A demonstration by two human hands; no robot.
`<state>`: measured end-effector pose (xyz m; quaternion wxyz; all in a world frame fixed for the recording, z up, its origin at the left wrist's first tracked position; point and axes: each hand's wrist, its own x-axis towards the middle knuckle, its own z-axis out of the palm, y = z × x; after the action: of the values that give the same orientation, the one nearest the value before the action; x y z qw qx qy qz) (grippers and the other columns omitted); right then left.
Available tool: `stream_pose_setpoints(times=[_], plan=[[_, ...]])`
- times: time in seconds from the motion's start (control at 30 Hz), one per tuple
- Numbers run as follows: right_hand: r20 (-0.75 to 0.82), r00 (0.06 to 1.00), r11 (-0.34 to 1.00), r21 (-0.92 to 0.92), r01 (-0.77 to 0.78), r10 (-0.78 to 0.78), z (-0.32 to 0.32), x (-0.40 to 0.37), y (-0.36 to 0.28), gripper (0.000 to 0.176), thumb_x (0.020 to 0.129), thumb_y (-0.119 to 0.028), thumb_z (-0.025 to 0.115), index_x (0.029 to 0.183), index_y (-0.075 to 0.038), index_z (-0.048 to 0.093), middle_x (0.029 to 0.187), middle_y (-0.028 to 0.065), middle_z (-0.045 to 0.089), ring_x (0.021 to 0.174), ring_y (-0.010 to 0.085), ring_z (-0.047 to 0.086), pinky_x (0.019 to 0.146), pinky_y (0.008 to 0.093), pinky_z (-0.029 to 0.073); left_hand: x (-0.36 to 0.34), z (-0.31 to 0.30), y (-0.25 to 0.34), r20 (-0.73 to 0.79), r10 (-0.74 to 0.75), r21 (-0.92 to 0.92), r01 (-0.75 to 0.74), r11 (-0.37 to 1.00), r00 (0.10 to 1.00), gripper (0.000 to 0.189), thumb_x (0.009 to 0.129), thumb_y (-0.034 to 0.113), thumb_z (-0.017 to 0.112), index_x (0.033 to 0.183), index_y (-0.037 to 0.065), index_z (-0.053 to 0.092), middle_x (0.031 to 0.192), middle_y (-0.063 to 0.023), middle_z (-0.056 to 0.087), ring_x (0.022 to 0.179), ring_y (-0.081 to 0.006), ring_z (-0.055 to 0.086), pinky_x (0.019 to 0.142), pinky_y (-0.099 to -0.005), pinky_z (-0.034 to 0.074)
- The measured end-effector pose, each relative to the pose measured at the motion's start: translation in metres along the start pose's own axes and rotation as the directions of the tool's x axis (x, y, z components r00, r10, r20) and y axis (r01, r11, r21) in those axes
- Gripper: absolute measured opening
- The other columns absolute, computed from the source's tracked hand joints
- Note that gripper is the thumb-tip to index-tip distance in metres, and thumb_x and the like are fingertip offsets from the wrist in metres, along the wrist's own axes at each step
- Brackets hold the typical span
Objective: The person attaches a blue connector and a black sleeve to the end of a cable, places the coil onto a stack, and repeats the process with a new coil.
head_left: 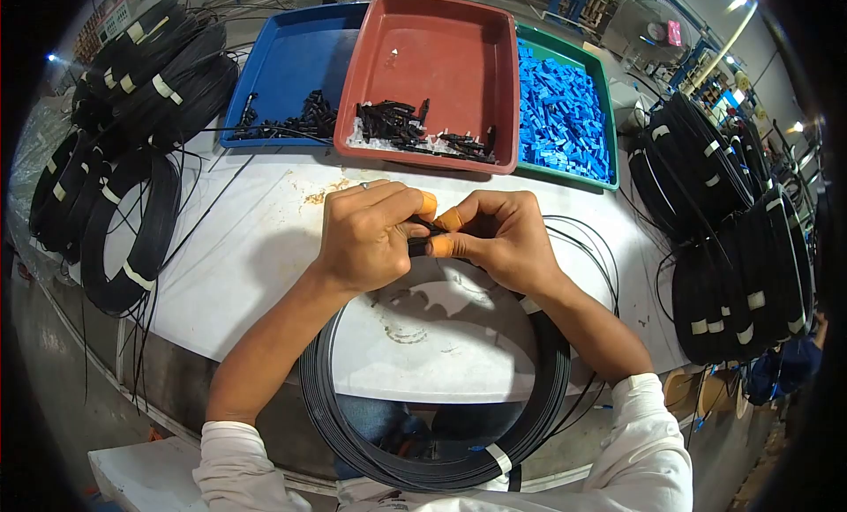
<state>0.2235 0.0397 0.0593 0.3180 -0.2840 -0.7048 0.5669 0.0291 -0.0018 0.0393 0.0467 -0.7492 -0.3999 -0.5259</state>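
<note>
My left hand [366,234] and my right hand [505,239] meet over the middle of the table, fingers closed in a pinch. Orange tape wraps several fingertips. Between them shows a small black piece [424,231], mostly covered by the fingers; I cannot tell whether it is a cable end or a fitting. Below my hands a coil of black cable [554,371] hangs over the table's front edge, resting toward my lap. White tape [499,458] binds the coil at its lower side. Loose cable strands curve out right of my right wrist.
At the table's back, a red tray [432,58] holding small black parts overlaps a blue tray [304,49] with more black parts. A green tray [612,164] holds many blue pieces [565,115]. Black cable coils are stacked left [132,234] and right [737,283] of the white table [256,274].
</note>
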Motion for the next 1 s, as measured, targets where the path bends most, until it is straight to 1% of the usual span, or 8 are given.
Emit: stream_pose_setpoints(times=[0.13,0.2,0.23,0.4,0.47,0.63,0.8,1.0], plan=[[0.044,0.999,1.0,-0.02,0.01,-0.009,-0.002,0.002,0.003,0.023,0.079,0.001,0.081,0.098,0.007,0.069,0.095,0.0101,0.073,0.082,0.0111,0.069,0.076,0.0252,0.058,0.002,-0.003,0.002,-0.037,-0.085,-0.021,0.085,0.996,0.996,0.018,0.061,-0.01,0.066,0.076,0.001,0.064,0.067,-0.0085,0.064,0.058,-0.0266,0.061,0.055,-0.0338,0.047],[-0.018,0.97,0.967,-0.082,0.239,-0.242,0.002,0.003,0.005,0.023,0.08,0.001,0.079,0.101,0.006,0.07,0.087,0.0067,0.074,0.076,0.0125,0.069,0.066,0.0285,0.056,0.0,-0.003,0.0,-0.052,-0.134,-0.035,0.132,0.991,0.99,0.019,0.062,-0.009,0.068,0.077,0.001,0.064,0.068,-0.0085,0.064,0.059,-0.0259,0.061,0.056,-0.0335,0.047],[-0.017,0.97,0.967,-0.082,0.241,-0.243,0.002,0.003,0.005,0.023,0.08,0.001,0.079,0.101,0.006,0.07,0.087,0.0067,0.074,0.076,0.0125,0.069,0.066,0.0285,0.056,0.0,-0.003,-0.001,-0.068,-0.181,-0.051,0.178,0.983,0.981,0.019,0.063,-0.008,0.069,0.078,0.002,0.065,0.068,-0.0085,0.065,0.06,-0.0253,0.061,0.057,-0.0333,0.047],[-0.021,0.914,0.806,-0.479,0.347,-0.406,0.001,-0.001,-0.006,0.021,0.079,0.007,0.075,0.097,0.004,0.067,0.084,0.0142,0.072,0.08,0.0194,0.074,0.066,0.0315,0.057,0.003,-0.005,-0.001,-0.076,-0.111,0.064,0.116,0.991,0.991,0.019,0.065,-0.009,0.07,0.079,0.001,0.065,0.07,-0.0091,0.065,0.064,-0.0233,0.062,0.06,-0.0318,0.048],[-0.062,0.91,0.807,-0.49,0.33,-0.41,0.002,-0.001,-0.003,0.019,0.078,0.008,0.074,0.093,0.003,0.066,0.083,0.014,0.072,0.077,0.0202,0.073,0.065,0.0315,0.057,0.003,-0.008,-0.003,-0.078,-0.044,0.124,0.053,0.991,0.996,0.019,0.065,-0.009,0.071,0.079,0.001,0.066,0.071,-0.009,0.066,0.066,-0.0228,0.063,0.061,-0.031,0.048],[-0.043,0.897,0.757,-0.556,0.345,-0.44,-0.003,0.001,0.001,0.018,0.075,0.009,0.073,0.086,0.0,0.063,0.081,0.0116,0.071,0.07,0.022,0.072,0.061,0.0316,0.056,-0.003,-0.006,-0.004,-0.048,-0.311,-0.113,0.304,0.946,0.949,0.018,0.067,-0.012,0.074,0.08,0.0,0.069,0.076,-0.0064,0.072,0.066,-0.0159,0.066,0.064,-0.0291,0.052],[0.01,0.731,0.579,-0.603,0.549,-0.683,-0.001,0.003,0.001,0.018,0.075,0.005,0.075,0.087,-0.003,0.065,0.077,0.0094,0.07,0.068,0.0254,0.069,0.06,0.0347,0.052,-0.004,-0.006,-0.003,0.035,-0.447,-0.249,0.441,0.862,0.894,0.016,0.07,-0.014,0.072,0.08,-0.002,0.068,0.075,-0.0072,0.072,0.07,-0.0132,0.068,0.068,-0.0278,0.055],[0.193,0.602,0.331,-0.687,0.646,-0.774,-0.005,0.005,0.006,0.024,0.066,0.002,0.074,0.088,-0.005,0.067,0.083,0.0074,0.072,0.066,0.0219,0.066,0.059,0.0337,0.048,0.003,-0.008,0.015,0.123,-0.464,-0.276,0.479,0.833,0.877,0.016,0.07,-0.014,0.072,0.081,-0.002,0.069,0.076,-0.0088,0.074,0.073,-0.0147,0.072,0.07,-0.0266,0.057]])
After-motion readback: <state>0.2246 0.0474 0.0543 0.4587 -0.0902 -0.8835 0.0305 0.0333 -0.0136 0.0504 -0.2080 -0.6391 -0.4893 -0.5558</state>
